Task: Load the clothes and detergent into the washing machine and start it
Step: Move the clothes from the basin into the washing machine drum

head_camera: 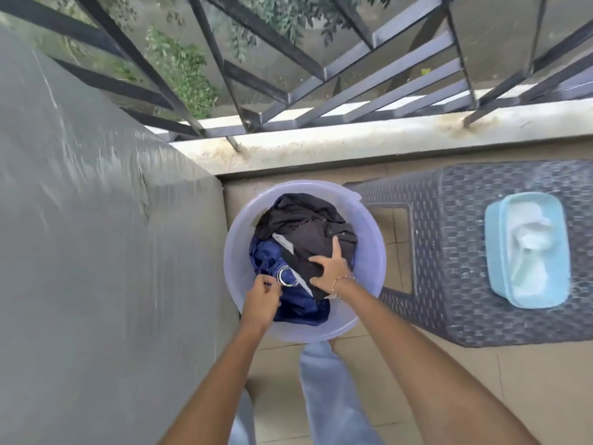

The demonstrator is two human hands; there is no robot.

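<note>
A pale lilac plastic bucket (369,252) stands on the tiled floor below me. Inside lie a black garment (305,226) and a dark blue garment (301,309) with a metal ring (285,275). My left hand (261,300) is closed on the blue cloth beside the ring. With fingers spread, my right hand (330,269) presses flat on the black garment. A light blue tub (526,248) holding white powder and a scoop sits on a stool at the right. No washing machine is visible.
A dark woven plastic stool (449,268) stands right of the bucket. A grey wall (96,236) fills the left. A low ledge (353,142) with a dark metal railing (288,75) runs across the back. My legs in light trousers (330,396) are beneath the bucket.
</note>
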